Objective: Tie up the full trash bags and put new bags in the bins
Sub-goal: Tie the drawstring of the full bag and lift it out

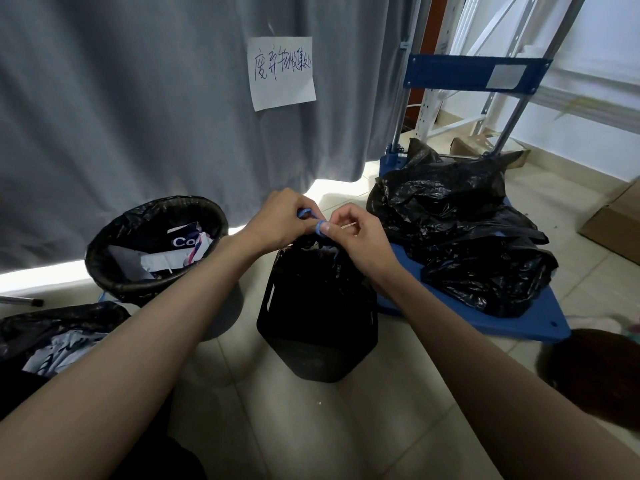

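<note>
Centrally, item one: left hand (277,220), fingers curled, pinching one end of a blue drawstring (306,213) between thumb and forefinger. Item two: right hand (356,233), likewise closed, thumb and forefinger nipping the other blue loop at the thumb tip. Both hands meet directly above the gathered neck of the black trash bag (311,258), close together but not pressed; the string runs between them roughly left to right.

Key relation: the bag neck lies straight below the hands, its long axis vertical, the body of the bag dropping into the small black bin (317,337) on the floor tiles. Neither hand is plainly nearer; both sit level over the neck. Judged step: knotting the drawstring. The next pull would likely go outward, left and right, across the neck.

Appearance of bag: glossy black film, crinkled, puckered tight at the top, blue cord emerging from the hem. Contents hidden.

Outward, left: round bin (114,271), black liner folded over the rim, holding white and blue paper scraps, not yet tied. Farther left, near the frame edge: another open black bag (52,327) with paper showing.

Outward, right: heap of black bags (460,233) on a blue platform trolley (512,323); whether tied or spare, cannot tell. Cardboard box (613,226) beyond.

Behind: grey curtain (138,98) with a handwritten paper note (282,72) fixed to it.
</note>
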Tool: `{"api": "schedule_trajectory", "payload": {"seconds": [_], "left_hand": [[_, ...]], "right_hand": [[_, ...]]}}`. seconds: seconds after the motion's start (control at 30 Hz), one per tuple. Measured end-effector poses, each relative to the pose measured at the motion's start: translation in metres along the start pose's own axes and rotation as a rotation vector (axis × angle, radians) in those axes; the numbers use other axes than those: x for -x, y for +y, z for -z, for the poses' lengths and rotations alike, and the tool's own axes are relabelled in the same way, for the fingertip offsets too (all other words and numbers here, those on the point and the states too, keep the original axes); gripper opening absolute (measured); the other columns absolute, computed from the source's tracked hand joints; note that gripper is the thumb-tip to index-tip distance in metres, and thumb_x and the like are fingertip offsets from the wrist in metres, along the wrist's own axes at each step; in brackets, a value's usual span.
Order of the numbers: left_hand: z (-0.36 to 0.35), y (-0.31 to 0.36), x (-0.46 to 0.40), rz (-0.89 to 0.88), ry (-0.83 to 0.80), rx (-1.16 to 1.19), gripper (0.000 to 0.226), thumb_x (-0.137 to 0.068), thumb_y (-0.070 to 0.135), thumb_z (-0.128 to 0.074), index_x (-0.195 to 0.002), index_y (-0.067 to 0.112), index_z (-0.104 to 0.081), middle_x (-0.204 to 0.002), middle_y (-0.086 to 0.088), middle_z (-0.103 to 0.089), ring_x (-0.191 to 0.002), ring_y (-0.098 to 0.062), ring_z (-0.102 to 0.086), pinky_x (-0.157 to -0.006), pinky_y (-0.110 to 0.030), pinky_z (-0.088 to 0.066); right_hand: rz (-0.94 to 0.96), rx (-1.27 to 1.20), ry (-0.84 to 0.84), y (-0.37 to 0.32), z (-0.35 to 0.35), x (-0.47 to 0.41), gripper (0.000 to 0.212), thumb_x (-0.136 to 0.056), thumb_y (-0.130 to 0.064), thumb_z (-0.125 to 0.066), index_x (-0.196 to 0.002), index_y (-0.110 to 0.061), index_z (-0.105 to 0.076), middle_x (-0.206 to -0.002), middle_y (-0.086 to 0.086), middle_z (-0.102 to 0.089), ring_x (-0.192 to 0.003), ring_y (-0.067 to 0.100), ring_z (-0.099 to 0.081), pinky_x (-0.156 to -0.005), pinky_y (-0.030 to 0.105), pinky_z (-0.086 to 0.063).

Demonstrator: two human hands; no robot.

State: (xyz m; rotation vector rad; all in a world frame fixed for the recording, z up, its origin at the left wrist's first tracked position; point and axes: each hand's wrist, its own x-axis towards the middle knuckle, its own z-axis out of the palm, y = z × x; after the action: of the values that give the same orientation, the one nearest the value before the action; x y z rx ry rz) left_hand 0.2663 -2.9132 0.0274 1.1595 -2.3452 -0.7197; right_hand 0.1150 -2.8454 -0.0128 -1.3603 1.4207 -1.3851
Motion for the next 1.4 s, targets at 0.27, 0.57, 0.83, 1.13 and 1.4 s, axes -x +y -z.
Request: {"api": "schedule_trajectory", "payload": {"seconds": [0.27, 0.57, 0.83, 1.13, 1.4], "left_hand": [[-0.003, 0.001, -0.004, 0.012, 0.029, 0.029, 0.014, -0.072, 0.033, -0.084, -0.072, 0.023, -0.075, -0.055, 0.008, -0.056, -0.051, -0.004, -0.042, -0.055, -0.023, -0.035], [-0.006, -0.006, -0.008, 0.074, 0.063, 0.058, 0.013, -0.074, 0.029, -0.082, -0.068, 0.023, -0.072, -0.055, 0.005, -0.064, -0.049, -0.009, -0.061, -0.055, -0.026, -0.048], [-0.001, -0.01, -0.009, 0.093, 0.108, 0.104, 0.014, -0.074, 0.012, -0.078, -0.068, 0.024, -0.074, -0.063, -0.014, -0.069, -0.054, -0.018, -0.062, -0.056, -0.036, -0.054], [0.003, -0.02, -0.018, 0.125, 0.176, -0.003, 0.015, -0.077, 0.005, -0.071, -0.072, 0.019, -0.075, -0.056, 0.004, -0.064, -0.05, -0.004, -0.057, -0.052, -0.013, -0.044], [-0.017, -0.048, -0.027, 0.291, 0.144, -0.216, 0.018, -0.084, 0.003, -0.063, -0.077, 0.017, -0.072, -0.078, 0.0, -0.068, -0.085, -0.024, -0.066, -0.078, -0.037, -0.054]], "right_hand": [[-0.177, -0.093, 0.17, -0.002, 0.004, -0.008, 0.013, -0.096, -0.016, -0.058, -0.093, -0.004, -0.06, -0.063, -0.003, -0.045, -0.055, 0.007, -0.04, -0.057, 0.022, -0.035], [-0.205, -0.173, 0.019, -0.008, 0.011, -0.003, 0.046, -0.08, 0.011, -0.04, -0.11, -0.009, -0.069, -0.079, 0.01, -0.056, -0.068, 0.017, -0.052, -0.066, 0.031, -0.05], [-0.101, -0.258, 0.002, 0.0, 0.008, -0.002, 0.015, -0.085, 0.001, -0.067, -0.098, 0.002, -0.074, -0.084, 0.014, -0.072, -0.071, 0.015, -0.064, -0.067, 0.023, -0.055], [-0.174, 0.083, -0.113, -0.003, 0.02, 0.005, 0.015, -0.082, -0.009, -0.076, -0.089, 0.004, -0.075, -0.072, 0.023, -0.068, -0.056, 0.02, -0.057, -0.052, 0.022, -0.05], [-0.21, 0.484, -0.37, 0.001, 0.014, 0.024, 0.018, -0.078, -0.012, -0.08, -0.085, 0.003, -0.076, -0.055, 0.006, -0.064, -0.038, 0.005, -0.055, -0.045, 0.015, -0.047]]}}
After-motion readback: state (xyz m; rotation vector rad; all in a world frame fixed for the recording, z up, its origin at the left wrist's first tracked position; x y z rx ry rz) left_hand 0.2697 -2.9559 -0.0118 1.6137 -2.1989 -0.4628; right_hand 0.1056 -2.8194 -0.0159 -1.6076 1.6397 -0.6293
